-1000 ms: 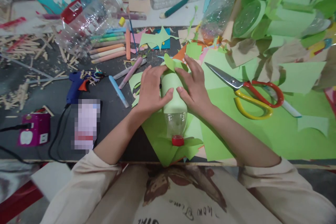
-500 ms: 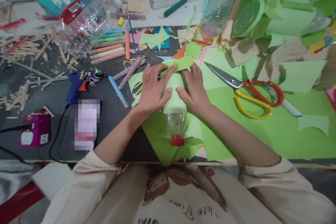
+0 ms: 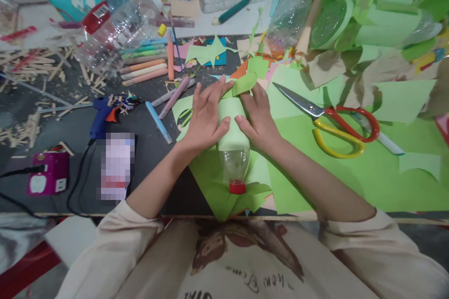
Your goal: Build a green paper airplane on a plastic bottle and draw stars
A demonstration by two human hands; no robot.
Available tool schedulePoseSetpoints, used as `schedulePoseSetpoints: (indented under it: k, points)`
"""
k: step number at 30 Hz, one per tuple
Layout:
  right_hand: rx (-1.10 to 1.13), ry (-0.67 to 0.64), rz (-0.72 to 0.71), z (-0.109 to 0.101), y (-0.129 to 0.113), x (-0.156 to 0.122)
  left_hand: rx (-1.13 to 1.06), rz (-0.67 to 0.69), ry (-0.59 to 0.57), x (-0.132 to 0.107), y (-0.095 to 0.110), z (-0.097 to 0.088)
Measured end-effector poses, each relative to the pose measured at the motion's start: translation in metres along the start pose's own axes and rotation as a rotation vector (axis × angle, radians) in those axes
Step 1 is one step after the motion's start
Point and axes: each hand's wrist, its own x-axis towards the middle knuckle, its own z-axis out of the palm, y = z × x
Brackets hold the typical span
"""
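Note:
A clear plastic bottle (image 3: 234, 163) lies in front of me, its red cap (image 3: 237, 187) toward my body. Light green paper (image 3: 233, 126) wraps most of its body. My left hand (image 3: 209, 114) is closed around the bottle's left side, thumb on the paper and fingers reaching toward the far end. On the other side my right hand (image 3: 258, 114) grips the wrap, with its thumb also on top. A brighter green paper piece (image 3: 245, 84) curves over the bottle's far end, between the fingertips of both hands. The bottle's underside is hidden.
Large scissors (image 3: 322, 114) lie on green paper sheets (image 3: 315, 177) at right. A blue glue gun (image 3: 100, 117), a phone (image 3: 117, 166) and a magenta box (image 3: 48, 173) are at left. Markers (image 3: 145, 72), wood sticks (image 3: 21, 67) and clear bottles (image 3: 115, 28) lie farther back.
The fingers of my left hand have drawn back from the brighter green paper piece and closer together. My right hand and the bottle have barely moved.

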Motion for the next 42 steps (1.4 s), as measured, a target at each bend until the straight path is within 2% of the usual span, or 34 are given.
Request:
schedulePoseSetpoints:
  k: [5, 15, 19, 23, 27, 33, 42]
  points:
    - [-0.005, -0.004, -0.003, -0.0001, -0.0002, -0.0010, 0.016, 0.005, 0.002, 0.0017, 0.0024, -0.0014]
    - [-0.072, 0.049, -0.020, 0.0011, -0.0001, -0.0008, 0.063, -0.073, -0.018, -0.0028, 0.0065, -0.0001]
    - [-0.087, 0.043, -0.016, 0.0022, 0.0004, -0.0010, 0.051, -0.039, 0.043, -0.0031, 0.0049, 0.0014]
    - [-0.060, 0.092, -0.056, 0.0034, 0.0024, -0.0028, 0.099, -0.002, 0.131, -0.0055, 0.0022, 0.0019]
    - [-0.069, 0.144, -0.092, 0.0033, 0.0022, -0.0046, 0.113, -0.032, 0.089, -0.0064, 0.0023, 0.0005]
    - [-0.104, 0.100, -0.064, 0.0010, -0.0009, -0.0039, 0.187, -0.039, 0.075, -0.0048, 0.0040, -0.0029]
    - [-0.120, 0.051, -0.054, -0.0024, -0.0039, -0.0028, 0.147, -0.076, 0.043, -0.0046, 0.0064, -0.0035]
